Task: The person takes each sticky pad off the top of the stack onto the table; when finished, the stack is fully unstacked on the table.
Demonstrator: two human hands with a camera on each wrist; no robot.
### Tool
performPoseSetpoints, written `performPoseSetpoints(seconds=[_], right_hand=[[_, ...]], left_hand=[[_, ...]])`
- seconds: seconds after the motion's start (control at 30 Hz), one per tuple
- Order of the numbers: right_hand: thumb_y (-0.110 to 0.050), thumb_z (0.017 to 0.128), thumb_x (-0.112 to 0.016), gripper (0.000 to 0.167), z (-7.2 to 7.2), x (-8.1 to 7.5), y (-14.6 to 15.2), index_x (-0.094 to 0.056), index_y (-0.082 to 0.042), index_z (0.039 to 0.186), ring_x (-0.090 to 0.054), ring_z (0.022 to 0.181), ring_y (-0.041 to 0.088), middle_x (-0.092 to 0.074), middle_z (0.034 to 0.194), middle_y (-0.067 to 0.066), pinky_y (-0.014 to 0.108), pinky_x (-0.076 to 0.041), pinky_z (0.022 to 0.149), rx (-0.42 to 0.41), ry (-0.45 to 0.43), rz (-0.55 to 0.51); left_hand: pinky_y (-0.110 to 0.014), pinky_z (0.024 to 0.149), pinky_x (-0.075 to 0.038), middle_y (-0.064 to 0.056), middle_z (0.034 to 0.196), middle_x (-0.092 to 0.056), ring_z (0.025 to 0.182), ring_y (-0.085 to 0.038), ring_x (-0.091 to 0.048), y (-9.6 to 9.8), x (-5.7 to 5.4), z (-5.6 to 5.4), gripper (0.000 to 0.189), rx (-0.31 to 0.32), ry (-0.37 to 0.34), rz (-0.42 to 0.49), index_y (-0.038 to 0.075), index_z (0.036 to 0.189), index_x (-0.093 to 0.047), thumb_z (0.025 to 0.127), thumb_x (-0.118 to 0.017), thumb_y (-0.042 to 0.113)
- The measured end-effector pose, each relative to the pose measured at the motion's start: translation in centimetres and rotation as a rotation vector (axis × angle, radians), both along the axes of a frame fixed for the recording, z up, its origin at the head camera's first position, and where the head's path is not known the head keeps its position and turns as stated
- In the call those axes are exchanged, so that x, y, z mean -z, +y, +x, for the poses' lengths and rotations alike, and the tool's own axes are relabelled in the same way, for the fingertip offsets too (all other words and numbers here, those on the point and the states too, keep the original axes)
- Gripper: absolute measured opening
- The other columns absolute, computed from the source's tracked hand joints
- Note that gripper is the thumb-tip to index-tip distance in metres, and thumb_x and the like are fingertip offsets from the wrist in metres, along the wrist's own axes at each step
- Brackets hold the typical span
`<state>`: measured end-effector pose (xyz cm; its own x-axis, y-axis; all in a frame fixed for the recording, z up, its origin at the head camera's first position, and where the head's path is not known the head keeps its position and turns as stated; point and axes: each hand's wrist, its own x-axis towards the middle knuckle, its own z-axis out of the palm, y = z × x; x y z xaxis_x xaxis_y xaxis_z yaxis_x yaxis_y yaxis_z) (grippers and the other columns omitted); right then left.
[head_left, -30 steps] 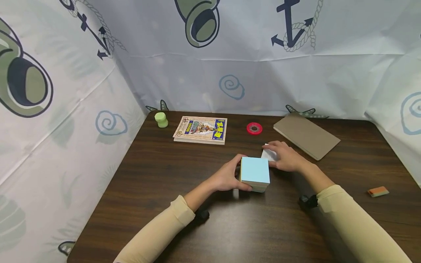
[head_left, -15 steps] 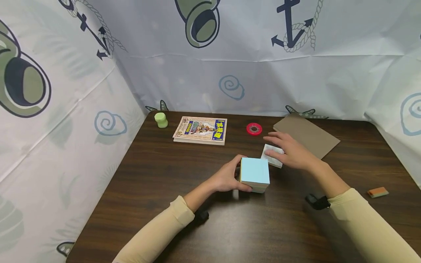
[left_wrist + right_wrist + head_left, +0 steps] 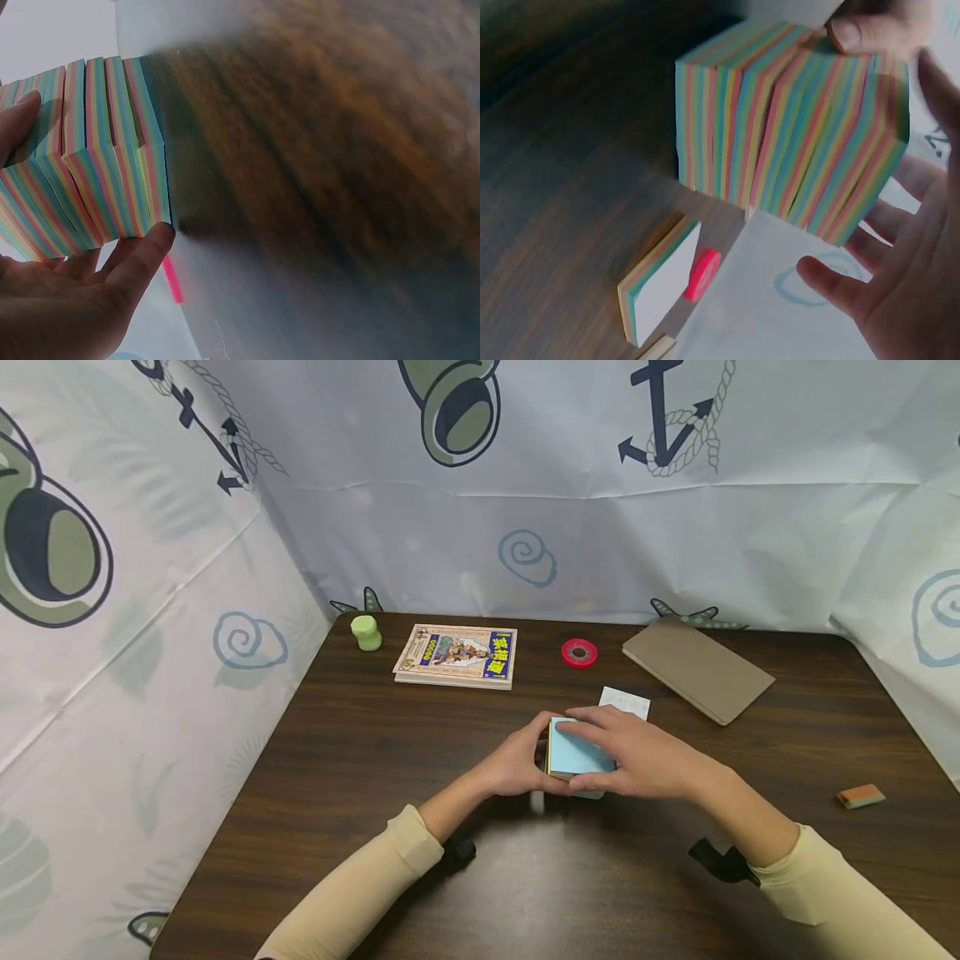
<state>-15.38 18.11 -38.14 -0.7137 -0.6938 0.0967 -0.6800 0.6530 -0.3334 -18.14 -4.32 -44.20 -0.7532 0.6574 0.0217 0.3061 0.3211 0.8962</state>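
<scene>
A tall stack of sticky note pads (image 3: 576, 754), light blue on top, stands mid-table. Its striped, many-coloured sides (image 3: 86, 161) fill part of the left wrist view. My left hand (image 3: 513, 767) grips the stack from the left, thumb toward me and fingers round the far side. Over the top and right side reaches my right hand (image 3: 652, 760), its fingers extended and spread. In the right wrist view those fingers (image 3: 829, 285) lie close to the stack's upper end. Just behind lies one more sticky note pad (image 3: 664, 281) with a white top, partly hidden by my right hand in the head view.
Toward the back of the dark wooden table are a light green waisted cylinder (image 3: 367, 633), an illustrated book (image 3: 456, 657), a red ring-shaped roll (image 3: 579, 652) and a grey-brown notebook (image 3: 697, 668). An orange and green eraser (image 3: 861, 797) lies at the right. Patterned cloth hangs behind.
My right hand has come off the white-topped pad and moved left and toward me, over the stack. The left hand has kept its grip in the same place.
</scene>
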Motion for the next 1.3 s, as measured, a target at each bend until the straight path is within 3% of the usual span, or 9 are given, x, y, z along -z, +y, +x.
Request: performPoseSetpoints(seconds=[0.2, 0.33, 0.5, 0.73, 0.87, 1.0, 1.3], right_hand=[[-0.052, 0.084, -0.072, 0.073, 0.2, 0.4, -0.2, -0.049, -0.018, 0.145, -0.048, 0.120, 0.020, -0.046, 0.144, 0.001, 0.039, -0.045, 0.090, -0.002, 0.038, 0.003], [-0.049, 0.085, -0.073, 0.070, 0.2, 0.2, -0.4, -0.052, -0.015, 0.142, -0.049, 0.118, 0.018, -0.047, 0.140, 0.001, 0.037, -0.046, 0.090, -0.016, 0.040, -0.006], [-0.047, 0.086, -0.073, 0.068, 0.2, -0.2, -0.2, -0.052, -0.015, 0.142, -0.048, 0.117, 0.018, -0.047, 0.138, 0.002, 0.037, -0.047, 0.090, -0.006, 0.033, -0.004], [-0.042, 0.086, -0.074, 0.069, -0.5, -2.0, 2.5, -0.050, -0.014, 0.144, -0.049, 0.114, 0.023, -0.048, 0.138, 0.008, 0.041, -0.047, 0.084, 0.083, 0.039, -0.067], [-0.037, 0.085, -0.076, 0.068, -1.3, -2.2, 5.5, -0.051, -0.010, 0.142, -0.049, 0.115, 0.028, -0.050, 0.135, 0.012, 0.045, -0.045, 0.085, 0.180, 0.044, -0.038], [-0.033, 0.083, -0.078, 0.065, -1.9, -0.9, 8.4, -0.054, -0.006, 0.138, -0.050, 0.112, 0.032, -0.052, 0.128, 0.017, 0.048, -0.044, 0.085, 0.239, 0.041, 0.025], [-0.038, 0.083, -0.077, 0.064, -1.6, 4.3, 12.1, -0.057, -0.004, 0.133, -0.052, 0.114, 0.038, -0.054, 0.126, 0.021, 0.054, -0.046, 0.083, 0.276, 0.001, 0.107]], left_hand=[[-0.046, 0.092, -0.049, -0.008, 0.127, -0.053, 0.114, -0.027, -0.053, 0.0, -1.3, 0.5, 0.081, 0.012, -0.027, 0.018, 0.009, 0.136, -0.038, 0.072, -0.087, 0.007], [-0.034, 0.089, -0.050, -0.001, 0.124, -0.054, 0.110, -0.018, -0.054, -0.2, -0.5, 0.2, 0.082, 0.010, -0.002, 0.001, 0.014, 0.136, -0.038, 0.071, -0.089, 0.015], [-0.030, 0.088, -0.049, 0.000, 0.125, -0.055, 0.109, -0.014, -0.054, -0.3, 0.0, -0.1, 0.085, 0.010, 0.000, -0.014, 0.015, 0.138, -0.037, 0.071, -0.090, 0.016], [-0.035, 0.087, -0.049, 0.001, 0.122, -0.055, 0.112, -0.017, -0.054, -0.2, 0.0, -0.2, 0.085, 0.008, 0.028, -0.030, 0.017, 0.137, -0.038, 0.070, -0.090, 0.018], [-0.033, 0.089, -0.049, -0.001, 0.121, -0.055, 0.115, -0.021, -0.055, -0.1, 0.0, -0.2, 0.085, 0.002, 0.025, -0.021, 0.016, 0.136, -0.039, 0.068, -0.091, 0.016], [-0.033, 0.090, -0.048, -0.002, 0.123, -0.055, 0.117, -0.022, -0.054, -0.1, 0.1, -0.2, 0.085, -0.008, 0.022, -0.021, 0.014, 0.136, -0.040, 0.068, -0.091, 0.016], [-0.037, 0.093, -0.048, -0.004, 0.124, -0.054, 0.117, -0.023, -0.054, 0.0, 0.0, -0.2, 0.085, -0.004, 0.024, -0.021, 0.014, 0.136, -0.039, 0.068, -0.091, 0.017]])
